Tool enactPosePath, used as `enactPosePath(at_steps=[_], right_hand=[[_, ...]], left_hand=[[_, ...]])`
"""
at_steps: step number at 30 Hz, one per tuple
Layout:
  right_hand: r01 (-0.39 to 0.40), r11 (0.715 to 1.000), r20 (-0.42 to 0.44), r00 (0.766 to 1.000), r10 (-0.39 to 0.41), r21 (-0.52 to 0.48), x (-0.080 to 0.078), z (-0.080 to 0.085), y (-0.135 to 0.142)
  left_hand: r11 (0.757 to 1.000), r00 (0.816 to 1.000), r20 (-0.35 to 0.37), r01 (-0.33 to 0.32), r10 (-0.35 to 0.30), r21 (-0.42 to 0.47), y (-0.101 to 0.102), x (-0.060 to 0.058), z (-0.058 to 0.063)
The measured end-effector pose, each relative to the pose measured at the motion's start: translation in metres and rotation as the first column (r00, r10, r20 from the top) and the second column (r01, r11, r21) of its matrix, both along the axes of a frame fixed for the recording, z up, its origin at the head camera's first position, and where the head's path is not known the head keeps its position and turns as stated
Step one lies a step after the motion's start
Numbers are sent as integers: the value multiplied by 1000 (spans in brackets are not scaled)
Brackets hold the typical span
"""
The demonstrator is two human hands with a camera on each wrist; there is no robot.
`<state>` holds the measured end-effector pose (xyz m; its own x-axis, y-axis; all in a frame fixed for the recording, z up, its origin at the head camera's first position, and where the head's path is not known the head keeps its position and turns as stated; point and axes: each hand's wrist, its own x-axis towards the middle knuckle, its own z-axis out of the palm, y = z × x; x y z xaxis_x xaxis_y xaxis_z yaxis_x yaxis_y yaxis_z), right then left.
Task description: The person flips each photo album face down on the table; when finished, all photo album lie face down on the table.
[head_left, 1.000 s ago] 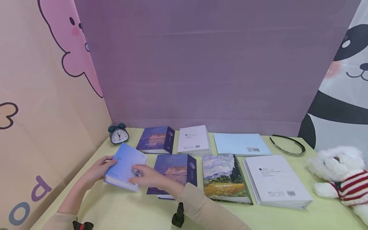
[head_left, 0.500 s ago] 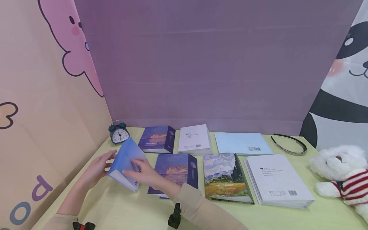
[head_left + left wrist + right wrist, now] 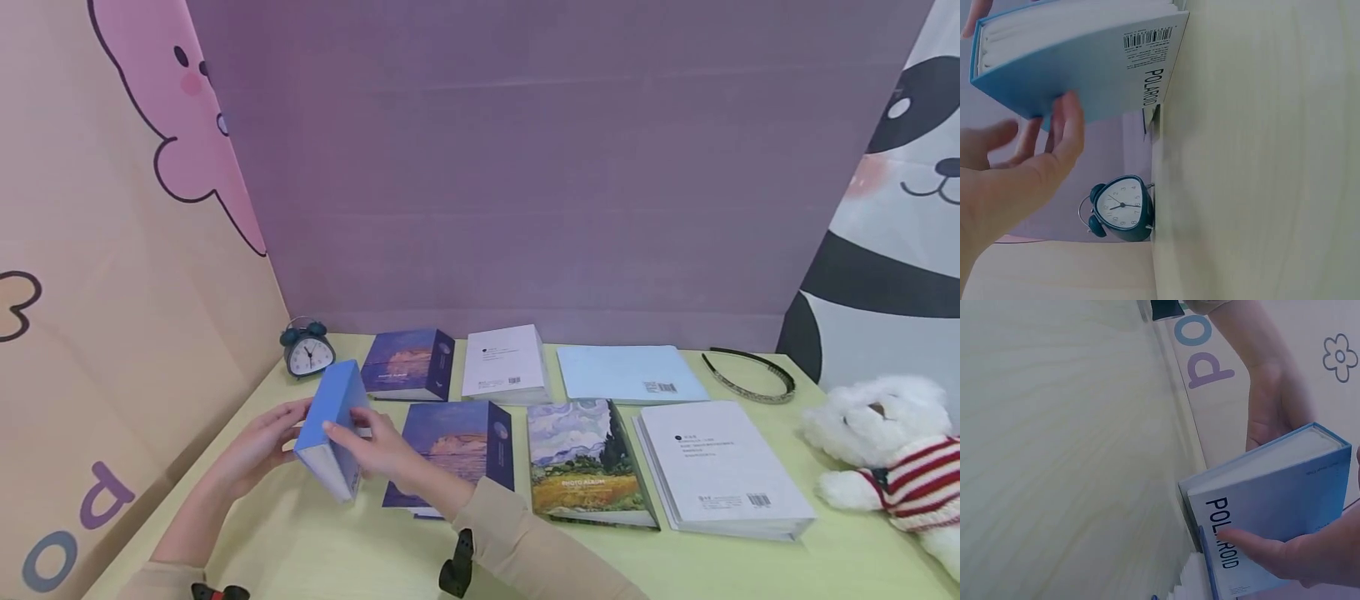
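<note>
A light-blue photo album (image 3: 333, 429) lettered POLAROID is tilted up on edge at the left of the table, its blue spine turned upward and to the left. My right hand (image 3: 378, 450) holds it from the right, thumb near the spine edge and fingers on the cover; the right wrist view shows one digit lying across the lettering. On the other side my left hand (image 3: 1029, 165) touches the barcoded cover with its fingertips, fingers extended and thumb apart from it. An alarm clock (image 3: 1124, 206) stands just beyond.
Two dark-blue albums (image 3: 408, 362), a white album (image 3: 506, 362), a landscape-covered album (image 3: 588, 467), a larger white album (image 3: 723, 467) and a pale-blue flat book (image 3: 615, 372) lie to the right. Farther right are a headband (image 3: 753, 387) and a white teddy bear (image 3: 885, 458).
The POLAROID album has turned from lying face up to standing steeply on edge, spine showing. My left thumb has come off its cover; my right hand has shifted slightly upward along it.
</note>
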<state>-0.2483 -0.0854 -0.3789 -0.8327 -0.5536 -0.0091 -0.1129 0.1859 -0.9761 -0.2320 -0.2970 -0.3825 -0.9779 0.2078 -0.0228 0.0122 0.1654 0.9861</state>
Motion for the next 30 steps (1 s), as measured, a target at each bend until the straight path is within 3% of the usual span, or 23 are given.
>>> enactPosePath(at_steps=[4, 8, 15, 22, 30], right_hand=[[16, 1000, 16, 1000, -16, 1, 1, 1, 2], [64, 998, 54, 996, -64, 0, 2, 1, 4], [89, 995, 88, 992, -85, -42, 0, 0, 8], [115, 991, 32, 993, -113, -67, -1, 0, 12], [126, 988, 37, 992, -124, -92, -4, -2, 14]], left_hand=[[997, 997, 5, 79, -79, -10, -1, 0, -2], [993, 993, 4, 117, -117, -32, 1, 0, -2], [993, 997, 8, 82, -81, -88, 8, -2, -4], [989, 996, 4, 93, -93, -111, 11, -4, -8], [986, 996, 23, 92, -90, -136, 14, -4, -9]])
